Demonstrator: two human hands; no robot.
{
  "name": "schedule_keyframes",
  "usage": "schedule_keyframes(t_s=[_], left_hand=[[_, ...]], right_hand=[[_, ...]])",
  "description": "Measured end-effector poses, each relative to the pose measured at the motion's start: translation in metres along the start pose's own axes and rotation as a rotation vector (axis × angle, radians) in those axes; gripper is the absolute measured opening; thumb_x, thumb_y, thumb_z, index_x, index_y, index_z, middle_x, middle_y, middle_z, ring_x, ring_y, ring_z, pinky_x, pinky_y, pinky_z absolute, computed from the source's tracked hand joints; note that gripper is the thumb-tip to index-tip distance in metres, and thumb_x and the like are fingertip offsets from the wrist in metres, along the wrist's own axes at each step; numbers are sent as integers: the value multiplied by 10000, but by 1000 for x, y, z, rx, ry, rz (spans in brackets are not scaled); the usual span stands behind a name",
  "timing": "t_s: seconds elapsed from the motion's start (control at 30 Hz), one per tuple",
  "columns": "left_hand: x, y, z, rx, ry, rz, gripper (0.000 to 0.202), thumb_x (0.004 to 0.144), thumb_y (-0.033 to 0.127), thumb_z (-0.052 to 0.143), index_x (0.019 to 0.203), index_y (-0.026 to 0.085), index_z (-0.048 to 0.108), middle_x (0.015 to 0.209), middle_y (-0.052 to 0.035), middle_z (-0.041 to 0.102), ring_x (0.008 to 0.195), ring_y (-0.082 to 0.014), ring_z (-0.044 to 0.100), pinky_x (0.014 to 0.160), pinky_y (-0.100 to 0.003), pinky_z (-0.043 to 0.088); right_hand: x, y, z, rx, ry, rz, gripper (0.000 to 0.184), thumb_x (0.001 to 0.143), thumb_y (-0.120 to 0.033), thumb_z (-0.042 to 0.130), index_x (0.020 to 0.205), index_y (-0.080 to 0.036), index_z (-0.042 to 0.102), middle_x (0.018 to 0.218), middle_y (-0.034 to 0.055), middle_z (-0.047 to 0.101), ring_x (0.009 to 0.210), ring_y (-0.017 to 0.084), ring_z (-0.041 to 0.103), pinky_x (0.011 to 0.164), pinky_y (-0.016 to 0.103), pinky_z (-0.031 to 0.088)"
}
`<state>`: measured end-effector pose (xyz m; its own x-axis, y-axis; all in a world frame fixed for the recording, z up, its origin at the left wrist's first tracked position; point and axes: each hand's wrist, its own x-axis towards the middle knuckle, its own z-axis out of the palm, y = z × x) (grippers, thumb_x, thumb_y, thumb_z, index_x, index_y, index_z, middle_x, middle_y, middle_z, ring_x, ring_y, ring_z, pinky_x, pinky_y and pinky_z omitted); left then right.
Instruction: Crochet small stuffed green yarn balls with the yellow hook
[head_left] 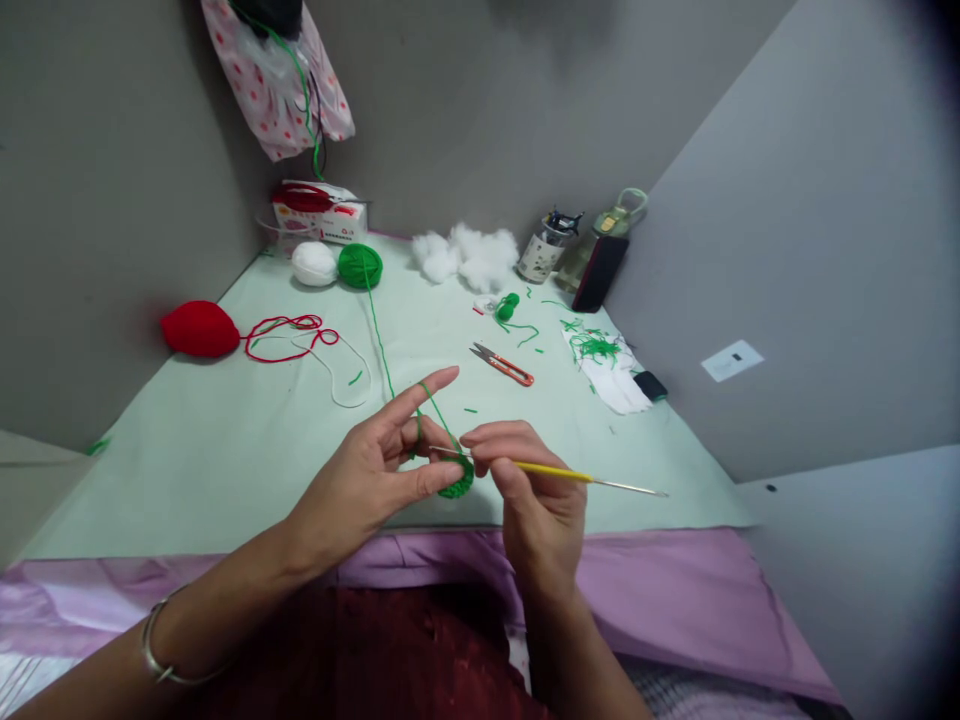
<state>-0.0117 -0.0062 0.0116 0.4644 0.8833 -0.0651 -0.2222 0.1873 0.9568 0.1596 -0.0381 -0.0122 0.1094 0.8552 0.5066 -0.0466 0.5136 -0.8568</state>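
Between thumb and fingers, my left hand (382, 460) pinches a small round green crochet piece (456, 482). Green yarn (379, 340) runs from the green ball (360, 266) over my raised left index finger and down to the piece. My right hand (536, 490) grips a crochet hook (555, 470) with a yellow handle and metal ends. The hook's left tip lies at the top edge of the crochet piece, close to my left fingers. Whether a loop sits on the tip is too small to tell.
Orange-handled thread snips (504, 365) lie beyond my hands. White stuffing (469, 256), a white yarn ball (314, 264) and a pen cup (544, 250) stand at the back. Red yarn (201, 329) lies left. Green scraps (596, 346) on white paper and a phone (601, 273) are at right.
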Motion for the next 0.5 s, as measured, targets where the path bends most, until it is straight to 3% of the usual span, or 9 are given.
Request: schedule_keyframes(t_s=[0.1, 0.3, 0.5], left_hand=[[1, 0, 0, -44, -25, -27, 944, 830, 201, 804, 1633, 272, 314, 867, 31, 660, 809, -135, 607, 776, -292, 494], [1, -3, -3, -5, 21, 37, 751, 848, 190, 782, 1537, 253, 491, 891, 25, 618, 852, -127, 552, 831, -287, 464], [3, 0, -3, 16, 30, 23, 672, 858, 190, 750, 1494, 237, 537, 906, 12, 603, 864, -139, 552, 786, -282, 476]], right_hand=[[0, 5, 2, 63, 12, 38, 152, 980, -228, 654, 976, -262, 802, 909, 16, 766, 847, 145, 669, 742, 292, 533], [6, 5, 3, 319, 54, 178, 153, 981, -299, 661, 912, -232, 780, 851, 11, 761, 706, 108, 641, 671, 248, 522], [9, 1, -1, 290, 10, 171, 205, 1015, -304, 602, 899, -224, 751, 834, 21, 754, 733, 131, 646, 685, 275, 522]])
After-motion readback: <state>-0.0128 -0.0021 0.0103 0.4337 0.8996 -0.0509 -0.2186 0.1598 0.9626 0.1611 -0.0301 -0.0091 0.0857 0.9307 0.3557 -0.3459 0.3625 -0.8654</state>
